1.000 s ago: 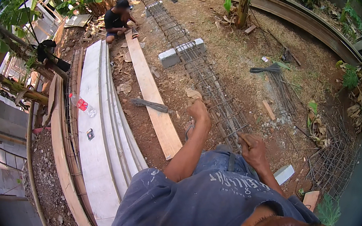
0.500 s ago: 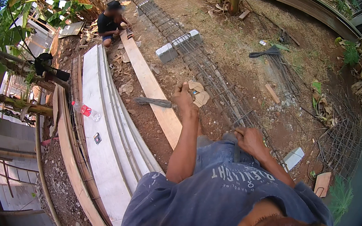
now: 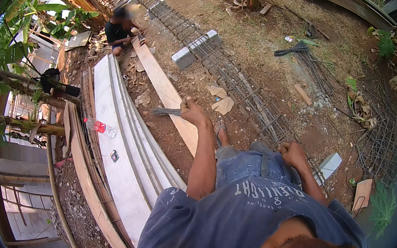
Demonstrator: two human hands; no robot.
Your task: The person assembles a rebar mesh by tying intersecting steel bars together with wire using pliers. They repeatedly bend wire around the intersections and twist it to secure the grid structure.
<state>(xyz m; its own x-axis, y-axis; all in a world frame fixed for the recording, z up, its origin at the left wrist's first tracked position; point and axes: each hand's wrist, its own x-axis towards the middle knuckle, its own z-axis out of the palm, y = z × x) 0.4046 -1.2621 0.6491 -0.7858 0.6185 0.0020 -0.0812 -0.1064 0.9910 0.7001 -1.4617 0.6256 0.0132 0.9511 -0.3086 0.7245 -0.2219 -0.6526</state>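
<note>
My left hand (image 3: pixel 193 111) is closed over the ground, with a bundle of thin grey tie wire (image 3: pixel 165 111) sticking out of its left side above a long wooden plank (image 3: pixel 167 90). A fine strand seems to rise from that hand. My right hand (image 3: pixel 292 154) is closed in a fist beside the near part of a long rebar cage (image 3: pixel 232 77); what its fingers hold, if anything, is hidden. The cage runs from near my right hand to the far end, passing over a concrete block (image 3: pixel 183 58).
White boards (image 3: pixel 123 133) lie stacked on my left, carrying a plastic bottle (image 3: pixel 100 127) and a small packet (image 3: pixel 114 156). A co-worker (image 3: pixel 120 29) squats at the plank's far end. Another wire bundle (image 3: pixel 293 49) and tangled rebar (image 3: pixel 384 143) lie right.
My left hand has shifted a little left, with less of the wire bundle showing. My right hand has moved right and slightly down along the cage. The view has shifted slightly.
</note>
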